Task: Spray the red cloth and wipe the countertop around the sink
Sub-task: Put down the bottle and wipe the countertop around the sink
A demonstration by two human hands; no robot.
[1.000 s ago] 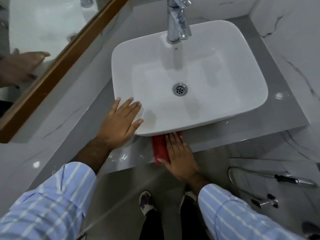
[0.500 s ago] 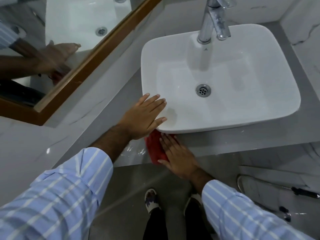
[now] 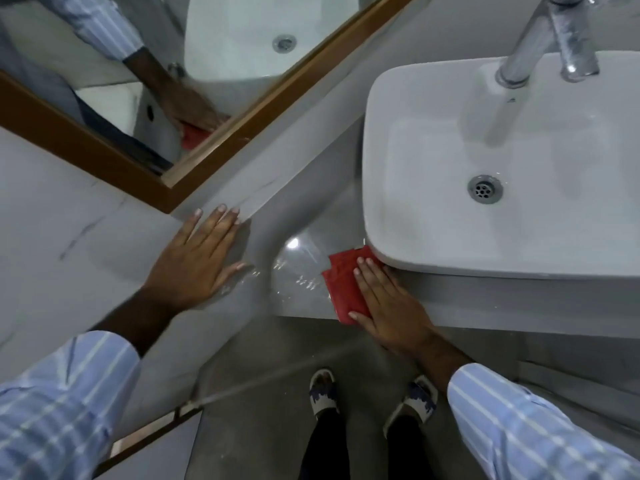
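Note:
A folded red cloth (image 3: 341,289) lies flat on the grey countertop (image 3: 304,268), tucked against the front left corner of the white basin (image 3: 433,244). My right hand (image 3: 388,306) presses on the cloth with flat fingers, covering its right half. Flat on the marble wall to the left, beside the counter's end, rests my left hand (image 3: 194,261), fingers spread and holding nothing. Wet streaks shine on the countertop between the hands. No spray bottle is visible.
A wood-framed mirror (image 3: 214,147) hangs on the wall at upper left. A chrome tap (image 3: 540,43) stands at the back of the basin. My feet (image 3: 325,393) stand on the grey floor below the counter edge.
My left hand left the basin rim and moved left onto the wall. The right hand slid the cloth left along the front edge to the basin's corner. The camera turned left.

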